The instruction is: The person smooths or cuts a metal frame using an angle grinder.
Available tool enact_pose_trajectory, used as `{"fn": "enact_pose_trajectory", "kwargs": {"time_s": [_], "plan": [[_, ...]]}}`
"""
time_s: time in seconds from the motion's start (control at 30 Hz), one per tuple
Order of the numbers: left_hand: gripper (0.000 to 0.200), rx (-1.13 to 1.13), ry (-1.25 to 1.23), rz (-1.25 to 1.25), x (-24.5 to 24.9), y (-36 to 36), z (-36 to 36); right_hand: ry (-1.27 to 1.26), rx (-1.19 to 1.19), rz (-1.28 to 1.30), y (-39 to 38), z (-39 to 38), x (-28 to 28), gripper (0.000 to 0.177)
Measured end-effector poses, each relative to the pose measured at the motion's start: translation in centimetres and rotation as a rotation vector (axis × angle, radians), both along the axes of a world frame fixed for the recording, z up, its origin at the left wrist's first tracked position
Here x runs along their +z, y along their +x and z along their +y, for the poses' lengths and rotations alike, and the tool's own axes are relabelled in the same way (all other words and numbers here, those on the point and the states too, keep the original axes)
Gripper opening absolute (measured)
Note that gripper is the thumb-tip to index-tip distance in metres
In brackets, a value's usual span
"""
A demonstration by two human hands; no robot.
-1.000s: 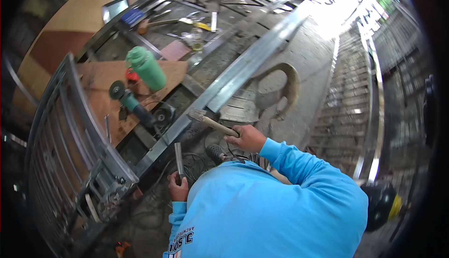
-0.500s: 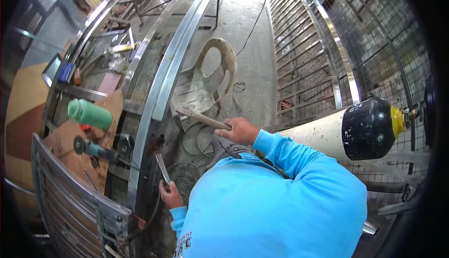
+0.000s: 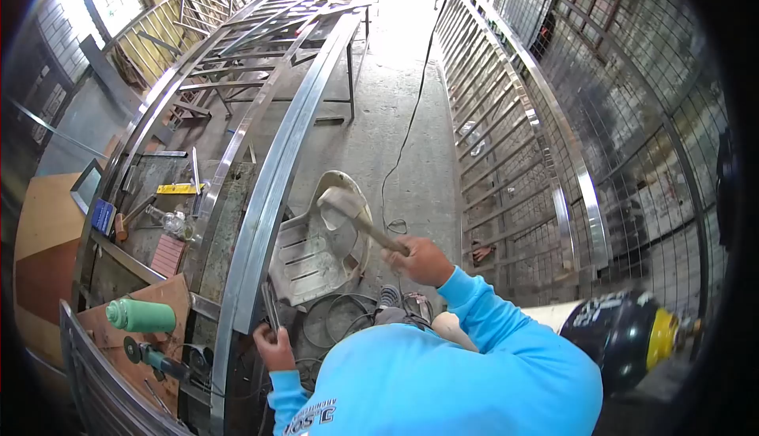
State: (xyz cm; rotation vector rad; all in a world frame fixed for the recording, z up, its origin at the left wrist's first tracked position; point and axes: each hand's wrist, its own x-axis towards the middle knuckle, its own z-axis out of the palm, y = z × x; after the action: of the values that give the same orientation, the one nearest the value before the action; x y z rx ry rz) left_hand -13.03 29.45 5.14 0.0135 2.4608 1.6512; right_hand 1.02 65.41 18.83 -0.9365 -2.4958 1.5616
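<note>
In the head view, my right hand (image 3: 421, 261) is wrapped round the wooden handle of a hammer (image 3: 371, 230). The hammer's pale head overlaps the dirty white plastic chair (image 3: 312, 258) on the floor beyond. Lower down, my left hand (image 3: 275, 347) grips a short, narrow metal strip (image 3: 271, 307). It points up and away from me, right beside the near end of a long steel tube (image 3: 265, 238). My left fingers are close against the tube's side.
On the left stand a green bottle (image 3: 142, 315), an angle grinder (image 3: 162, 361) and a curved metal grille (image 3: 103, 385). A gas cylinder (image 3: 613, 333) lies at my right, near a barred metal frame (image 3: 506, 151). Coiled cable (image 3: 336, 317) is on the floor ahead, under the chair's edge.
My view has tipped upward, showing more of the far floor. The hammer has risen a little and swung with my right hand; my left hand with the strip has come closer to the steel tube.
</note>
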Motion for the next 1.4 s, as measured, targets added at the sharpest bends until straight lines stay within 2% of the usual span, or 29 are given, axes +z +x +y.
{"fn": "enact_pose_trajectory", "kwargs": {"time_s": [0.03,0.1,0.13,0.23,0.3,0.33,0.37,0.4,0.43,0.5,0.73,0.93,1.03,1.17,1.3,1.4], "plan": [[0.043,0.01,0.01,-0.003,1.1,-1.2,2.9,-0.018,-0.058,0.02,0.4,1.8,0.2,0.052],[0.049,-0.076,-0.102,-0.002,0.2,-5.0,6.8,-0.046,-0.182,0.081,1.1,5.3,0.6,0.052],[0.05,-0.115,-0.176,0.044,1.6,-6.3,9.5,-0.003,-0.236,0.086,1.8,6.8,0.9,0.052],[0.046,-0.26,-0.267,0.161,3.1,-10.8,16.1,-0.011,-0.395,0.026,4.4,11.0,1.7,0.051],[0.044,-0.316,-0.285,0.202,2.8,-13.0,20.0,0.196,-0.486,0.161,6.5,12.9,0.0,0.052],[0.043,-0.348,-0.298,0.224,2.9,-13.9,21.8,0.181,-0.523,0.142,7.7,13.6,-0.5,0.05],[0.041,-0.383,-0.253,0.195,3.5,-14.4,23.5,0.167,-0.56,0.126,8.6,14.0,-0.5,0.049],[0.04,-0.414,-0.208,0.165,3.9,-14.5,25.4,0.051,-0.653,0.146,8.9,13.7,0.4,0.046],[0.04,-0.447,-0.21,0.188,4.2,-14.5,27.3,-0.064,-0.735,0.162,9.3,13.4,1.5,0.042],[0.039,-0.499,-0.216,0.222,4.6,-14.3,30.6,-0.132,-0.815,0.175,10.1,13.1,2.5,0.038],[0.045,-0.719,-0.224,0.088,3.0,-11.3,40.8,-0.083,-0.956,0.192,12.9,15.4,2.3,0.042],[0.049,-0.989,-0.278,-0.031,4.1,-9.7,49.6,-0.072,-0.92,0.266,9.4,22.1,4.3,0.04],[0.046,-1.07,-0.247,-0.021,2.4,-10.6,54.1,-0.133,-0.877,0.336,5.2,27.8,5.3,0.038],[0.04,-1.053,-0.174,0.043,1.0,-11.9,60.2,-0.24,-0.8,0.41,-1.1,37.3,5.3,0.036],[0.04,-1.053,-0.151,-0.017,2.0,-13.7,68.4,-0.274,-0.735,0.386,-6.9,45.5,7.0,0.038],[0.029,-1.119,-0.074,0.077,-2.4,-16.0,75.6,-0.24,-0.671,0.426,-8.2,50.3,6.1,0.039]]}}
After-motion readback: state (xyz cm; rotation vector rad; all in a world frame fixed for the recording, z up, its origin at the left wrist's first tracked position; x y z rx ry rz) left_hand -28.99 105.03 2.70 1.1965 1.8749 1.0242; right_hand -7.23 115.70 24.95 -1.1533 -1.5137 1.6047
